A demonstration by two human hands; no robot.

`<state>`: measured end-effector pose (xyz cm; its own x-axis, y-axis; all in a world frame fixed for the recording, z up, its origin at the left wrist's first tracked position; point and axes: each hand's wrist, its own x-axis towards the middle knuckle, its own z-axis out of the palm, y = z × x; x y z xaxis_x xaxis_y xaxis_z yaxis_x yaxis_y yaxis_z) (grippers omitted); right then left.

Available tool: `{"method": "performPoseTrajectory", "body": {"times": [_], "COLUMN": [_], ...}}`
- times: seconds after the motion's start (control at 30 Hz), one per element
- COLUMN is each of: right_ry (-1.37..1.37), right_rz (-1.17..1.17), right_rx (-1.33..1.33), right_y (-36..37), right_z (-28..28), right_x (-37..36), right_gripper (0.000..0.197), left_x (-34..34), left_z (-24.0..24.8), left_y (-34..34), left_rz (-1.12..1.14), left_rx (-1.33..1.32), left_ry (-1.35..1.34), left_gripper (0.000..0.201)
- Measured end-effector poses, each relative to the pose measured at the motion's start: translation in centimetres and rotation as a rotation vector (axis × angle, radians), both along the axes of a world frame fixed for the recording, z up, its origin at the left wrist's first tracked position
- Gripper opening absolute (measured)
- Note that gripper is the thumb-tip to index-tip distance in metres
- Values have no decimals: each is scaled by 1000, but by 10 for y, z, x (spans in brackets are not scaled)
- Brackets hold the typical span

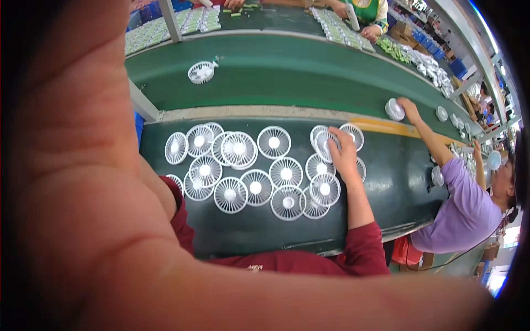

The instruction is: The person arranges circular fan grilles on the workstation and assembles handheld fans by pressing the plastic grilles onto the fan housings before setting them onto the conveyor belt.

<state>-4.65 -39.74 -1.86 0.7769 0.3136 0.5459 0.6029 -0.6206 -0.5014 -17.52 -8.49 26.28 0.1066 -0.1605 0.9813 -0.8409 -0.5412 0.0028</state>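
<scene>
Very close to the camera, my left hand [83, 220] fills the left side and the lower edge of the view, blurred. Its thumb stretches along the bottom, apart from the finger rising on the left; nothing shows between them, and the fingertips are out of sight. My right hand [344, 154] is over the dark work table, its fingers curled on the rim of a round white fan grille [324, 147]. Several more white fan grilles [274, 142] lie spread and partly overlapping on the table to its left and around it.
Beyond the table [254, 226] runs a green conveyor belt [298, 77] carrying a small white fan part [201, 72]. At right, a co-worker in a purple top [464, 209] reaches to a white fan part [395, 109]. Other people handle parts across the belt. A metal post [170, 21] stands at left.
</scene>
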Motion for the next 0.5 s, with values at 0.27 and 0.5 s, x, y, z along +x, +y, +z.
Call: {"method": "performPoseTrajectory", "body": {"times": [0.27, 0.5], "right_ry": [13, 12], "right_rz": [3, -11], "right_rx": [10, 24], "right_y": [-2, -2], "right_z": [9, 9], "right_x": [-3, -4], "right_gripper": [28, 27], "left_x": [18, 32], "left_z": [11, 19], "left_y": [5, 6], "left_rz": [34, 68], "left_rx": [39, 61], "left_ry": [-102, -188], "left_gripper": [90, 94]}}
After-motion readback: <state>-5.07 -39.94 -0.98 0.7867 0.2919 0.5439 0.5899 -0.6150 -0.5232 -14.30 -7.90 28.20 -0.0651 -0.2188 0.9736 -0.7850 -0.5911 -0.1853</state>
